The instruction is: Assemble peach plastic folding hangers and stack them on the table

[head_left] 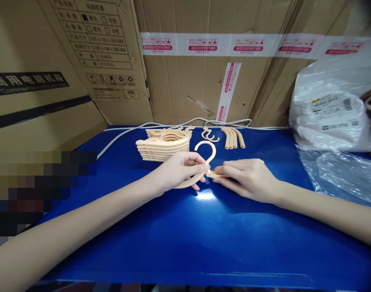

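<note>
My left hand (175, 170) pinches a beige plastic hanger (215, 153) at the base of its hook, which curls upward. One curved hanger arm (185, 185) runs out below those fingers to the left. My right hand (250, 178) grips a short beige arm piece (215, 175) at the right of the hook's base, meeting it near my left fingertips. Whether the two parts are locked together I cannot tell. Behind my left hand lies a stack of folded beige hangers (162, 150). Several loose hooks (210, 136) and curved arm pieces (233, 138) lie farther back.
Cardboard boxes (185, 85) wall off the back and left of the blue table (185, 247). A white cable (121, 134) runs along the rear edge. At the right sit a filled plastic bag (331, 117) and a clear plastic sheet (343, 174).
</note>
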